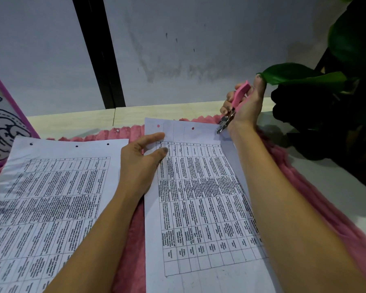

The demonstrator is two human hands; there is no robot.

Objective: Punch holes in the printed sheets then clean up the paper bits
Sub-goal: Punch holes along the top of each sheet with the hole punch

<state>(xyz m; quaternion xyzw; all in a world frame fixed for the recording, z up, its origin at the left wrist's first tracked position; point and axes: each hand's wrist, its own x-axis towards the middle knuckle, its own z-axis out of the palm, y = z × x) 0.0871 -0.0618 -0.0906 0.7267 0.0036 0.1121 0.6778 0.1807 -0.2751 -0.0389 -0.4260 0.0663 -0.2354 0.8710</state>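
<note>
Two printed sheets lie on a pink fluffy mat (133,246). The right sheet (201,199) shows two punched holes along its far edge, pink showing through. My left hand (143,157) presses its upper left part flat with straight fingers. My right hand (244,104) grips a pink-handled single-hole punch (234,107); its metal jaws sit on the sheet's far right corner. The left sheet (49,199) has three holes along its far edge. A small white paper bit (117,130) lies on the mat beyond the sheets.
The pale table top (72,121) runs to a grey wall with a black vertical strip. A dark potted plant (330,115) with a green leaf stands right beside my right hand. A pink-framed picture (0,123) leans at far left.
</note>
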